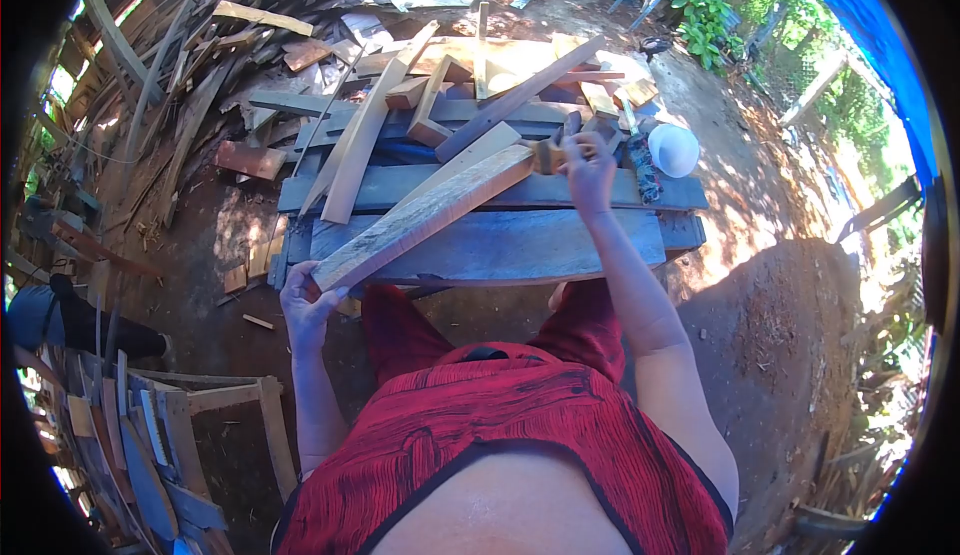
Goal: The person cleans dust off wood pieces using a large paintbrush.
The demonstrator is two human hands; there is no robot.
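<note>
L hand [305, 307] grips near end of plank [425, 217], R hand [588, 167] closed on wood block [548, 155] at plank's far end: plank may slide off surface [500, 247].

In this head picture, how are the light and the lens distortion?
Head view: strong fisheye bends the edges inside a black rim; harsh sun falls on the long pale wooden plank, held by the left hand and right hand; the white round bowl glares; dappled shade covers the ground.

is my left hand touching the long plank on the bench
Touching. The head view shows the left hand curled around the near end of the long plank.
</note>
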